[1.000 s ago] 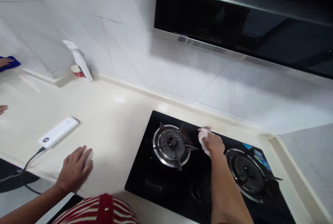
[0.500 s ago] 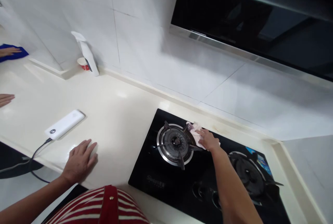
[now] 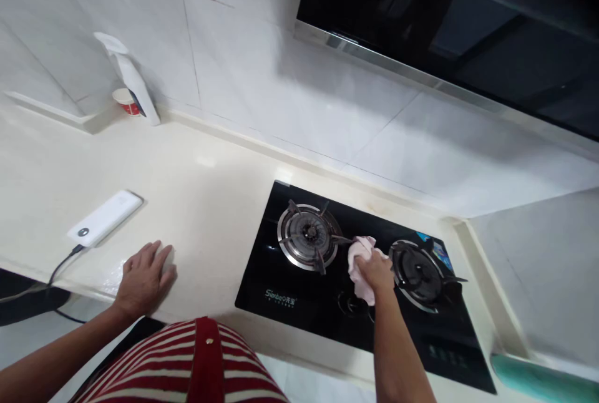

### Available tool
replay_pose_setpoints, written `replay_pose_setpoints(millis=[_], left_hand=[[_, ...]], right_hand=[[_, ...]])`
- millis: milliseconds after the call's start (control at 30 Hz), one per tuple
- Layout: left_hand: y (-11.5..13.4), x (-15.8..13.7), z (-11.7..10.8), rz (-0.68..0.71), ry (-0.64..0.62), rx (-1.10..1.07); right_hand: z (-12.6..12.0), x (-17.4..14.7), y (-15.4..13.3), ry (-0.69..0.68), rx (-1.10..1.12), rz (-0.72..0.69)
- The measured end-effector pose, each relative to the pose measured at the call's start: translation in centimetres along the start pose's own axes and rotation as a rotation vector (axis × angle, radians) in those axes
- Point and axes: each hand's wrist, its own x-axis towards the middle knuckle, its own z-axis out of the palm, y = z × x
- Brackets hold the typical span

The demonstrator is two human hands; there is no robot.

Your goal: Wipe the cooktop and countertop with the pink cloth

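My right hand (image 3: 375, 271) is closed on a pale pink cloth (image 3: 360, 266), pressed to the black glass gas stove (image 3: 299, 291) between its two burners. The left burner (image 3: 309, 234), with its metal pan support, lies just left of the cloth. To the right of my hand is the other burner (image 3: 418, 272). My left hand (image 3: 146, 279) rests flat on the cream countertop (image 3: 206, 228), fingers stretched out and holding nothing. Beyond its fingertips lies a white power bank (image 3: 105, 219) with a dark cable plugged in.
A white spray bottle (image 3: 135, 88) and a red and white paper cup (image 3: 126, 101) stand in the back left corner. A black range hood (image 3: 444, 41) overhangs the stove. Something green (image 3: 538, 378) lies at the lower right. Tiled walls border the counter.
My right hand has moved the cloth from behind the left burner forward to between the burners. My left hand stays put. Another person's hands and a blue cloth have left the view at left.
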Motion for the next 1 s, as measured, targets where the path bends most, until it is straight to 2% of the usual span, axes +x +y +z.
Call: replay_pose_setpoints(millis=[133,333,767,867,1000], left_hand=[[0.1,0.2,-0.2,-0.009,-0.015,0.009],[0.3,0.4,-0.4,-0.014,0.004,0.003],[-0.2,0.0,0.2,-0.003,0.001,-0.029],[-0.1,-0.1,0.2,0.012,0.003,-0.027],[-0.1,-0.1,0.1,0.010,0.003,-0.031]], right_hand=[[0.7,-1.6,-2.8,-0.015,0.089,-0.008],[0.5,-5.3,-4.9,-0.040,0.112,-0.053],[2.8,-18.3,-6.5,-0.126,-0.038,-0.166],[3.6,-20.2,-8.4,-0.070,-0.072,-0.238],[4.4,-21.1,-12.6,0.050,-0.030,-0.382]])
